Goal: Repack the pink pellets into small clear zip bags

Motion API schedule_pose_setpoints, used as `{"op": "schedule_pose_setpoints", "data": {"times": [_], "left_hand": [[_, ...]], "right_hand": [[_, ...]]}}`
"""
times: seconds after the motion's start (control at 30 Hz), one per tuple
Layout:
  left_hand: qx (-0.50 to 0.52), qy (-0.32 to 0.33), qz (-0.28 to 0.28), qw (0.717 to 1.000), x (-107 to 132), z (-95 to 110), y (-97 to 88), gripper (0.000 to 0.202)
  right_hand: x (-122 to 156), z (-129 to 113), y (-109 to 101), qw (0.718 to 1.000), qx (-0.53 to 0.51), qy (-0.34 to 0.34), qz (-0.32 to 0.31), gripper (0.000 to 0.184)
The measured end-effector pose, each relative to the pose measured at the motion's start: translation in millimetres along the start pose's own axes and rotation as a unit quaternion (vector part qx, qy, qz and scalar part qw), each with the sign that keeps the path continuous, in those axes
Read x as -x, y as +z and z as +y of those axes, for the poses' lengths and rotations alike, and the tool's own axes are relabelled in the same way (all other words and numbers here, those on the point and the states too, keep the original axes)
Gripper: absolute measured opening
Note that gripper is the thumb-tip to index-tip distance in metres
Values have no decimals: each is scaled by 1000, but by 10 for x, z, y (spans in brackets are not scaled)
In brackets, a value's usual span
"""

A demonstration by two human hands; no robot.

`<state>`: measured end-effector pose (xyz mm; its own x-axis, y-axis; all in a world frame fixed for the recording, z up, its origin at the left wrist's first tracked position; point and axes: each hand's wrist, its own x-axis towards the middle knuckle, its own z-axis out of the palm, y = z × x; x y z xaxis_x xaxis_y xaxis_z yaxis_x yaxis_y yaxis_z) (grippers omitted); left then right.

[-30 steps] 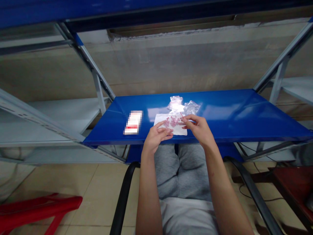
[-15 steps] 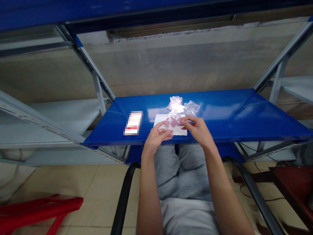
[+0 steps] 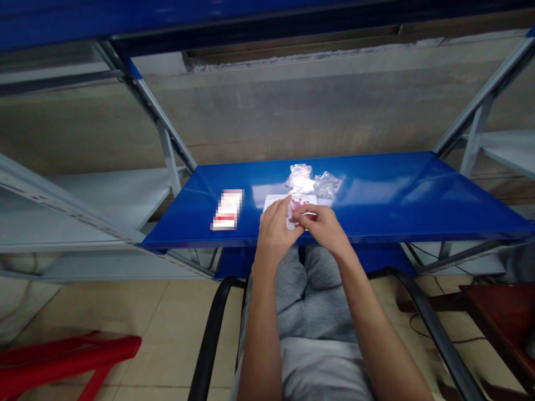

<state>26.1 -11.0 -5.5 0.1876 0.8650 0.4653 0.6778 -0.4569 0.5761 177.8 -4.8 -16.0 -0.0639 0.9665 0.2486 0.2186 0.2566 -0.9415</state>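
Looks like a bare storeroom or back-room work area, tbh. That's given away by a glossy blue steel shelving rack [image 3: 376, 189] with grey slotted metal uprights [image 3: 163, 128]. A rough unpainted concrete wall [image 3: 292, 106] is seen right behind the rack, beige ceramic floor tiles [image 3: 167, 312] are laid below it, and a red plastic stool [image 3: 83, 353] is left off to its left.
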Motion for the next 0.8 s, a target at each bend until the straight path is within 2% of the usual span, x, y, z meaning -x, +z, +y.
{"op": "schedule_pose_setpoints", "data": {"times": [0.17, 0.43, 0.57, 0.63, 0.73, 0.8], "left_hand": [[-46, -61, -4, 997, -3, -41, 31, 59], [22, -46, -4, 999, 5, -151, 62, 53], [37, -40, -4, 998, -1, -156, 57, 45], [30, -40, -3, 999, -2, -155, 54, 43], [20, -39, -2, 999, 3, -172, 57, 49], [17, -33, -2, 999, 10, -196, 62, 53]], "right_hand": [[14, -12, 51, 1000, 16, 7, -4, 21], [11, -8, 37, 999, 31, -11, 13, 24], [5, 33, 11, 1000, -19, 10, 3, 31], [-19, 112, -29, 999, -24, 25, 23, 34], [-83, 302, -90, 990, 104, 26, 92, 28], [-133, 438, -104, 967, 220, 16, 125, 23]]}}
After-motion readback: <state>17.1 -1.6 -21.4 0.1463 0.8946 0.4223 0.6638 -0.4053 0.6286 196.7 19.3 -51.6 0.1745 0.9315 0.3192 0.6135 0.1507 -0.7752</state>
